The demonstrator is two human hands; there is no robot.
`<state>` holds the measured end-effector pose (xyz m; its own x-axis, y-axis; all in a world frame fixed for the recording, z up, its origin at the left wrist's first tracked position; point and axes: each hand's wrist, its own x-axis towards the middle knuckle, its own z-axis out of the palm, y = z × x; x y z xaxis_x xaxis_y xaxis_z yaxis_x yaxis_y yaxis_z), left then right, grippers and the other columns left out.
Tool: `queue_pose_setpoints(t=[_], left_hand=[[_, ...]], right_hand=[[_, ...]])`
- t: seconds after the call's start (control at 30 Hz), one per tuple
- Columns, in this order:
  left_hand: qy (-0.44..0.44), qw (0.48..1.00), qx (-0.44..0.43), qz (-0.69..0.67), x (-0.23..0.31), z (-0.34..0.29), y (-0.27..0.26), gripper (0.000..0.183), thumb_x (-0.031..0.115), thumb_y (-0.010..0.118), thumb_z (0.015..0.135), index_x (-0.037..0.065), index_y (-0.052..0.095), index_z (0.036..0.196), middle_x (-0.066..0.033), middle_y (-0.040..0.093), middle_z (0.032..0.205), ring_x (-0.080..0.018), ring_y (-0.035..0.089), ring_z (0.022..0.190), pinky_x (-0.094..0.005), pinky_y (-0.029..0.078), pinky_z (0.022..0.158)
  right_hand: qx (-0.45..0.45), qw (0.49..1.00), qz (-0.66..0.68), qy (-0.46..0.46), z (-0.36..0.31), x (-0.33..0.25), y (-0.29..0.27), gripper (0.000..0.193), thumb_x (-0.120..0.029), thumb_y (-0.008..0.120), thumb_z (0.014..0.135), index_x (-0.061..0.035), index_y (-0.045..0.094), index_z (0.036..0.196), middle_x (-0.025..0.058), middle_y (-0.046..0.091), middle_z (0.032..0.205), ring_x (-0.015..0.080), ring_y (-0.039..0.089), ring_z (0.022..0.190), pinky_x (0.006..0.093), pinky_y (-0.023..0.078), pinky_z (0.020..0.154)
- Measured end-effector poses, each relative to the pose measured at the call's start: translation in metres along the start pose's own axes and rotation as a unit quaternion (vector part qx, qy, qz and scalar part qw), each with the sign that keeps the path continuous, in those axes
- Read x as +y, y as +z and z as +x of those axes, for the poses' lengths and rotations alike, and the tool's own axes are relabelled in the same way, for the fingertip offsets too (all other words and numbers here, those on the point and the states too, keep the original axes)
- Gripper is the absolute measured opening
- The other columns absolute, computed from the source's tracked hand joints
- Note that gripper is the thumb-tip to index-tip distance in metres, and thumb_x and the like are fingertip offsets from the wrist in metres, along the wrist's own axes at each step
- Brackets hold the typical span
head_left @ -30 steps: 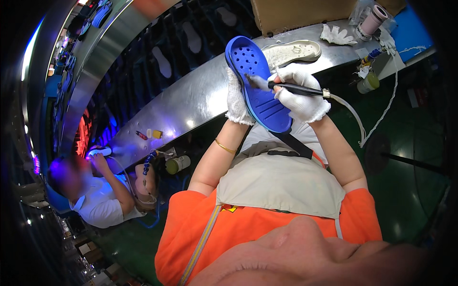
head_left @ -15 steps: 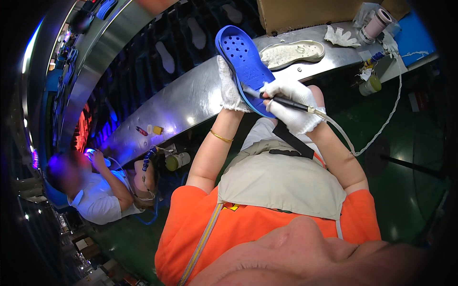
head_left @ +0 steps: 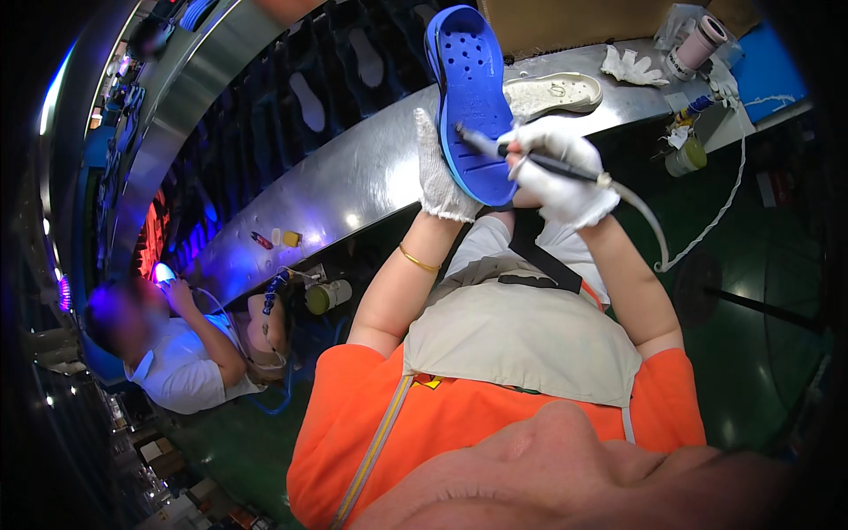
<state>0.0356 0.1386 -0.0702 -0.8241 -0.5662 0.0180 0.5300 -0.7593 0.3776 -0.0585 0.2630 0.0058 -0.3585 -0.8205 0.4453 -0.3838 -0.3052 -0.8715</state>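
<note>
Lifted higher than half a second ago, a blue, rubbery shoe sole with round toe holes is held tilted in the air by the curved, shiny metal tabletop, toe pointing away. White-gloved, the left hand clasps its heel-side edge, fingers mostly hidden behind; the white-gloved right hand pinches a black-handled brush trailing a pale tube, bristles at the sole's inner face. The sole looks light and springy, hardly fragile, perhaps slick where brushed; its outer rim near the heel seems the surest hold. Counted: one blue sole, one brush, one off-white shoe sole, one flat white knit glove, one pink-and-white cylindrical bottle.
</note>
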Motion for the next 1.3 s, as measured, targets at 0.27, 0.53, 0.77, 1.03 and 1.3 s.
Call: queue_pose_setpoints(t=[0.27,0.53,0.77,1.03,1.3], left_hand=[[-0.015,0.997,-0.046,-0.057,0.015,-0.003,0.019,0.081,0.072,0.032,0.081,0.010,0.039,0.133,-0.0153,0.048,0.127,-0.0308,0.052,0.110,-0.0449,0.044,0.094],[-0.030,0.996,-0.079,-0.019,0.027,-0.002,0.024,0.077,0.069,0.033,0.084,0.009,0.042,0.131,-0.0139,0.052,0.124,-0.0297,0.055,0.108,-0.0438,0.046,0.093],[-0.058,0.994,-0.087,-0.044,0.034,0.005,0.034,0.073,0.064,0.037,0.085,0.007,0.043,0.130,-0.0146,0.053,0.123,-0.0296,0.056,0.106,-0.0434,0.046,0.092],[-0.039,0.998,-0.055,-0.010,0.043,0.010,0.035,0.074,0.063,0.038,0.086,0.006,0.041,0.132,-0.0178,0.051,0.126,-0.0323,0.053,0.111,-0.0468,0.043,0.096],[-0.132,0.979,-0.126,-0.092,0.051,0.010,0.041,0.072,0.060,0.034,0.087,0.005,0.040,0.132,-0.0189,0.050,0.127,-0.0344,0.055,0.109,-0.0462,0.046,0.093]], right_hand=[[0.014,0.996,0.009,0.089,-0.008,0.002,0.004,0.012,-0.001,0.064,0.073,-0.0021,0.062,0.085,0.0060,0.062,0.082,0.0116,0.060,0.077,0.0254,0.049,0.072],[-0.029,0.981,0.125,0.142,-0.007,-0.005,0.000,0.015,0.005,0.062,0.074,-0.0009,0.061,0.087,0.0061,0.062,0.086,0.0090,0.060,0.078,0.0248,0.051,0.073],[-0.080,0.963,0.165,0.198,-0.007,0.000,-0.004,0.012,0.004,0.060,0.076,-0.0019,0.061,0.086,0.0054,0.062,0.087,0.0089,0.060,0.079,0.0236,0.050,0.074],[-0.121,0.978,0.106,0.134,-0.006,-0.011,-0.003,0.010,0.002,0.060,0.075,-0.0021,0.059,0.083,0.0038,0.062,0.080,0.0083,0.057,0.073,0.0222,0.048,0.067],[-0.087,0.960,0.201,0.174,-0.003,-0.002,-0.008,0.012,0.002,0.058,0.080,-0.0016,0.054,0.090,0.0064,0.059,0.084,0.0089,0.057,0.073,0.0275,0.052,0.070]])
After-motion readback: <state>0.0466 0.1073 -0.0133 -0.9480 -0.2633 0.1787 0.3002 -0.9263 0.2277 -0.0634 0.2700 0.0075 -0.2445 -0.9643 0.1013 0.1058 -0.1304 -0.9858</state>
